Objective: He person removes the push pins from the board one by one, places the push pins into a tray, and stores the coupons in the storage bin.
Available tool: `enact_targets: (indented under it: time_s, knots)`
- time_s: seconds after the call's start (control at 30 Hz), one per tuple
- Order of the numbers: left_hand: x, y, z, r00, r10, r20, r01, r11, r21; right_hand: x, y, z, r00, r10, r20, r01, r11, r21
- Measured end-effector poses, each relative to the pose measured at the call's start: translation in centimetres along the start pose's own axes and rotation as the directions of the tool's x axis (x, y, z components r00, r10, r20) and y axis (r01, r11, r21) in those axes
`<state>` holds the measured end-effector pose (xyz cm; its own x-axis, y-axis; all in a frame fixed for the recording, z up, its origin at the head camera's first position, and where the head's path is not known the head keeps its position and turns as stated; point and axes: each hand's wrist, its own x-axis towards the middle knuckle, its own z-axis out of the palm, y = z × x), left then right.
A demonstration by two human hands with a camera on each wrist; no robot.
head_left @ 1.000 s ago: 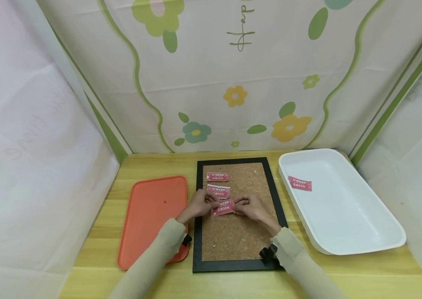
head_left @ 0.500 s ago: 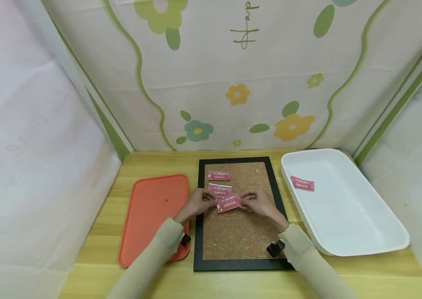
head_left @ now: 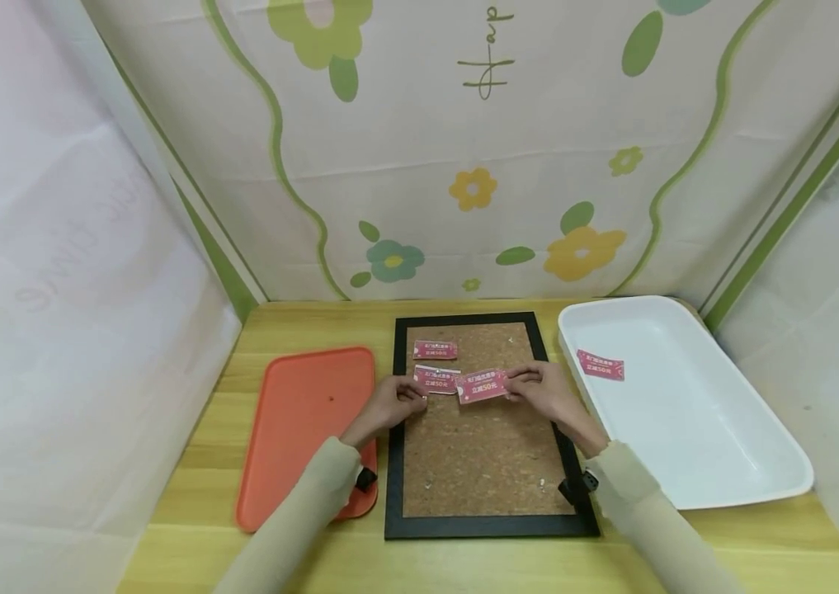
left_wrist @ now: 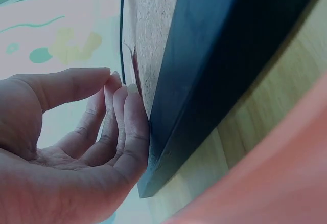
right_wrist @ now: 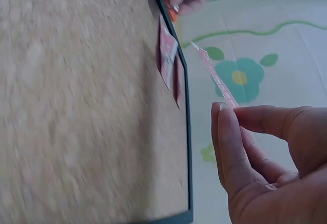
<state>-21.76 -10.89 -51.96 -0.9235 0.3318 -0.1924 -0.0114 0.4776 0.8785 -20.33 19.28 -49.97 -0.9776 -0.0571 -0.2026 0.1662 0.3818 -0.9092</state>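
Observation:
My right hand (head_left: pixel 544 389) pinches a pink coupon (head_left: pixel 482 385) by its right edge, lifted off the cork board (head_left: pixel 486 454). In the right wrist view that coupon (right_wrist: pixel 218 78) shows nearly edge-on beyond thumb and fingertips. My left hand (head_left: pixel 393 402) is over the board's left edge, thumb and index fingertips pressed together. A tiny shiny bit, like a clear pushpin (right_wrist: pixel 176 8), glints at its fingertips; most of it is hidden. Two matching coupons lie on the board, an upper coupon (head_left: pixel 435 351) and a lower coupon (head_left: pixel 434 380) close to my left fingers.
An orange tray (head_left: pixel 300 445) lies left of the board. To the right stands a white tub (head_left: pixel 694 412) with one pink coupon (head_left: pixel 600 365) inside. Small clear pins dot the cork, such as a pin (head_left: pixel 511 339) at upper right. Printed cloth walls enclose the table.
My right hand has drawn the coupon up and right, off its spot under the other two. My left hand has let go of the coupon's left edge and moved slightly left.

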Motion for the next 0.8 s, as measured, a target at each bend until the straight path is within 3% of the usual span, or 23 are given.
enact_targets:
  time_s: [0.3, 0.6, 0.8]
  knots:
    - [-0.5, -0.4, -0.6, 0.999, 0.0, -0.038, -0.001, 1.0, -0.005, -1.0, -0.3, -4.1, 0.998, -0.029, -0.06, 0.031, 0.999, 0.038]
    - [-0.6, -1.1, -1.5, 0.996, -0.019, -0.092, 0.019, 1.0, 0.0, -1.4, 0.6, -7.0, 0.992, 0.007, -0.126, -0.012, 0.999, -0.035]
    - [-0.7, -1.2, -1.9, 0.994, -0.031, -0.102, 0.031, 0.999, -0.007, -1.9, 1.3, -9.0, 0.988, -0.012, -0.151, 0.005, 0.999, -0.041]
